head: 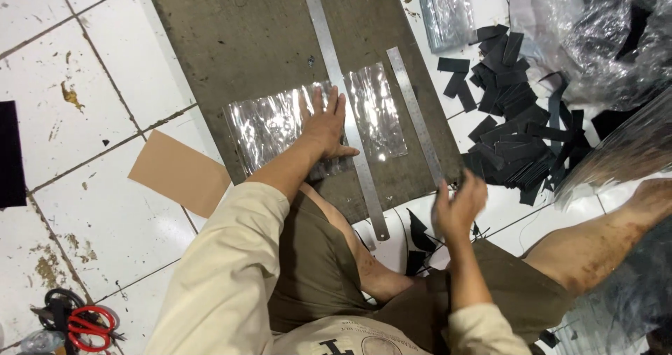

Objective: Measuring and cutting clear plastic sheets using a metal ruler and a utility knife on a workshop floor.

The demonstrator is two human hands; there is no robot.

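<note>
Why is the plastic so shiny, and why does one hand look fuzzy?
In the head view, light from above glares white off the crinkled clear plastic sheet under the left hand, which looks sharp; the right hand is smeared by motion blur near the end of the shorter steel ruler; the clear plastic bags also glint.

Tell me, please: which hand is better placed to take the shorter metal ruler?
The right hand, probably. It hovers, blurred, beside the near end of the shorter ruler. The left hand lies flat on the clear plastic sheet, against the long ruler.
</note>
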